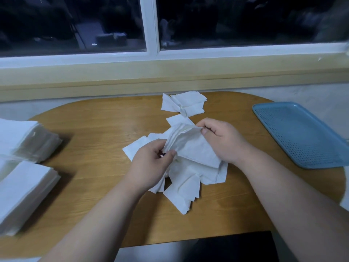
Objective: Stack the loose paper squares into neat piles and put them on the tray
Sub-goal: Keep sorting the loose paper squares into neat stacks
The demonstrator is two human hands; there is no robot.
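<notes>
A bundle of white paper squares [190,144] is held above the middle of the wooden table [98,133]. My left hand [151,163] pinches its lower left corner. My right hand [222,140] grips its upper right edge with thumb and fingers. Under the bundle lie several loose white squares [185,188] in a messy heap. A smaller cluster of squares [184,104] lies near the table's far edge. The blue perforated tray [300,133] sits at the right with nothing on it.
Two tall stacks of white paper stand at the left, one at the back [24,138] and one nearer [24,191]. A window sill [170,72] and dark window run along behind the table. A dark object [226,246] lies below the table's near edge.
</notes>
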